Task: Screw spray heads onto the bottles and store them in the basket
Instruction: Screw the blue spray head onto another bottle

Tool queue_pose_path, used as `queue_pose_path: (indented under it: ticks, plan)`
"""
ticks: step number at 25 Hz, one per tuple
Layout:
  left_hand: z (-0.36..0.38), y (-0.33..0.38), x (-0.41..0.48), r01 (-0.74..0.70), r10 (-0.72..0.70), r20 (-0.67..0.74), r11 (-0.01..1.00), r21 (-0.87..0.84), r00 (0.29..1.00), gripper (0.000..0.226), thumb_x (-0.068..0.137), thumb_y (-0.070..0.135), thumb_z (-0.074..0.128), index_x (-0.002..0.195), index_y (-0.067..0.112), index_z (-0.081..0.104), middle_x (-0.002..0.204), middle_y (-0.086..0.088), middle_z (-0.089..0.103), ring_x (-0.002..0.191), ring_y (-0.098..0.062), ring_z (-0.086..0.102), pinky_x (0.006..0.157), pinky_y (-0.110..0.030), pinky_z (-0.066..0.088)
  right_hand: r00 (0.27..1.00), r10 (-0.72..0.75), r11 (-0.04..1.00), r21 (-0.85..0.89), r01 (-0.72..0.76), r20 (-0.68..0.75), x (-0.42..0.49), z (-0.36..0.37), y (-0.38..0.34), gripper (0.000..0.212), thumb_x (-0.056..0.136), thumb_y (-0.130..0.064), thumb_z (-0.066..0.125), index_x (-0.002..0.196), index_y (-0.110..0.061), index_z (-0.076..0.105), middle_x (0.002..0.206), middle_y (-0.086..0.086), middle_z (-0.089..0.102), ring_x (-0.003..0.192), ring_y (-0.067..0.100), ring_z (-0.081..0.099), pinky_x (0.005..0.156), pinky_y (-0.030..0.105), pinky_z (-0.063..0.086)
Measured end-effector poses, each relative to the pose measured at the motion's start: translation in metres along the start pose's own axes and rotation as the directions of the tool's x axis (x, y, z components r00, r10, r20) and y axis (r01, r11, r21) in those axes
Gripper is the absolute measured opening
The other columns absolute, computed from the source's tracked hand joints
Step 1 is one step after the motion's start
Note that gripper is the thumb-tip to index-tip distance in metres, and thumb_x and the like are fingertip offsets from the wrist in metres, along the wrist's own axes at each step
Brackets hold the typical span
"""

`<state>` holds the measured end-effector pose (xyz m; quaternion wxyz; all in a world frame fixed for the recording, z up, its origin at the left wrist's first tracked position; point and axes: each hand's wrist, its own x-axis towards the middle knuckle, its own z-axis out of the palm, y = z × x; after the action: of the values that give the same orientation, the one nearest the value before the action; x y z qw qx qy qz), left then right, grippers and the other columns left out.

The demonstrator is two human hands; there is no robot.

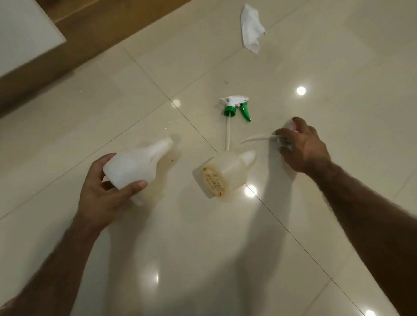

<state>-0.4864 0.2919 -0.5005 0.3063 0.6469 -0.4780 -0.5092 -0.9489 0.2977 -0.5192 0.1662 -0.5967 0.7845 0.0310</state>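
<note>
My left hand (107,192) grips a white plastic bottle (136,162) by its base, held off the floor with its open neck pointing up and right. A second, yellowish bottle (222,175) lies on its side on the floor between my hands, without a head. My right hand (302,147) closes over a spray head (283,139) on the floor; its white dip tube (255,137) sticks out to the left, and the head itself is mostly hidden. A green and white spray head (236,106) lies farther back, its tube reaching toward the yellowish bottle.
A crumpled white cloth (251,28) lies on the glossy cream tile floor (319,209) at the back. A white surface (20,30) and brown wooden flooring (89,35) fill the upper left. No basket is in view.
</note>
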Motion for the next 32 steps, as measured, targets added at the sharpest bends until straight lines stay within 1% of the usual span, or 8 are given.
queue_pose_path:
  ticks: [2, 5, 8, 12, 14, 22, 27, 32]
  plan:
    - [0.006, 0.016, 0.022, 0.009, -0.004, 0.048, 0.996, -0.094, 0.999, 0.099, 0.046, 0.050, 0.093, 0.137, 0.033, 0.059, 0.126, 0.019, 0.065, 0.107, -0.005, 0.071, 0.075, -0.029, 0.061, 0.998, -0.044, 0.999, -0.024, 0.043, -0.035, 0.009, -0.004, 0.010, 0.044, 0.090, -0.034, 0.069, 0.132, -0.026, 0.063, 0.157, 0.011, 0.034, 0.130, 0.041, 0.043, 0.098, 0.054, 0.050]
    - [0.019, 0.037, 0.052, 0.034, -0.012, 0.134, 0.986, -0.166, 0.991, 0.093, 0.050, 0.045, 0.094, 0.136, 0.033, 0.061, 0.134, 0.006, 0.067, 0.113, -0.017, 0.072, 0.075, -0.040, 0.066, 0.988, -0.089, 0.995, -0.056, 0.083, -0.124, 0.017, -0.014, 0.017, 0.045, 0.089, -0.040, 0.071, 0.129, -0.023, 0.065, 0.156, 0.011, 0.036, 0.127, 0.043, 0.046, 0.092, 0.055, 0.052]
    - [0.035, 0.046, 0.073, 0.047, -0.005, 0.234, 0.984, -0.173, 0.972, 0.088, 0.051, 0.042, 0.094, 0.133, 0.036, 0.063, 0.131, 0.003, 0.069, 0.113, -0.024, 0.073, 0.088, -0.052, 0.066, 0.955, -0.157, 0.986, -0.088, 0.139, -0.253, 0.017, -0.026, 0.009, 0.045, 0.089, -0.042, 0.070, 0.128, -0.020, 0.065, 0.153, 0.015, 0.040, 0.122, 0.046, 0.050, 0.084, 0.058, 0.055]
    - [0.054, 0.044, 0.077, 0.056, 0.004, 0.316, 0.982, -0.178, 0.949, 0.083, 0.051, 0.039, 0.094, 0.129, 0.038, 0.065, 0.124, 0.008, 0.072, 0.110, -0.019, 0.074, 0.090, -0.056, 0.065, 0.929, -0.092, 0.996, -0.013, 0.093, -0.358, 0.013, -0.037, -0.002, 0.044, 0.091, -0.044, 0.070, 0.127, -0.020, 0.064, 0.151, 0.013, 0.043, 0.122, 0.044, 0.052, 0.085, 0.054, 0.054]
    - [0.058, 0.039, 0.077, 0.059, 0.005, 0.335, 0.982, -0.182, 0.942, 0.086, 0.052, 0.038, 0.094, 0.132, 0.037, 0.064, 0.125, 0.008, 0.071, 0.111, -0.020, 0.074, 0.089, -0.057, 0.065, 0.911, -0.112, 0.991, 0.017, 0.130, -0.397, 0.007, -0.036, -0.004, 0.042, 0.090, -0.044, 0.070, 0.125, -0.021, 0.065, 0.148, 0.012, 0.046, 0.117, 0.043, 0.054, 0.082, 0.050, 0.054]
    - [0.063, 0.036, 0.079, 0.066, 0.009, 0.363, 0.979, -0.195, 0.932, 0.087, 0.052, 0.038, 0.095, 0.133, 0.038, 0.064, 0.124, 0.011, 0.072, 0.113, -0.017, 0.072, 0.094, -0.059, 0.063, 0.915, -0.136, 0.988, 0.015, 0.153, -0.380, 0.004, -0.023, -0.015, 0.039, 0.090, -0.041, 0.072, 0.123, -0.021, 0.067, 0.148, 0.012, 0.047, 0.116, 0.043, 0.055, 0.085, 0.051, 0.054]
    - [0.064, 0.034, 0.080, 0.066, 0.019, 0.388, 0.977, -0.203, 0.921, 0.091, 0.052, 0.038, 0.095, 0.137, 0.037, 0.062, 0.125, 0.011, 0.071, 0.119, -0.021, 0.070, 0.091, -0.056, 0.065, 0.922, -0.163, 0.983, 0.019, 0.181, -0.351, 0.007, -0.019, -0.018, 0.039, 0.090, -0.042, 0.071, 0.123, -0.022, 0.066, 0.147, 0.013, 0.048, 0.116, 0.042, 0.055, 0.085, 0.051, 0.056]
    - [0.064, 0.040, 0.080, 0.042, 0.047, 0.413, 0.978, -0.203, 0.910, 0.085, 0.051, 0.038, 0.095, 0.130, 0.043, 0.065, 0.124, 0.012, 0.071, 0.115, -0.020, 0.071, 0.082, -0.048, 0.068, 0.912, -0.274, 0.962, -0.099, 0.256, -0.304, 0.010, -0.022, -0.035, 0.041, 0.090, -0.043, 0.070, 0.126, -0.023, 0.066, 0.150, 0.014, 0.044, 0.116, 0.041, 0.054, 0.080, 0.050, 0.055]
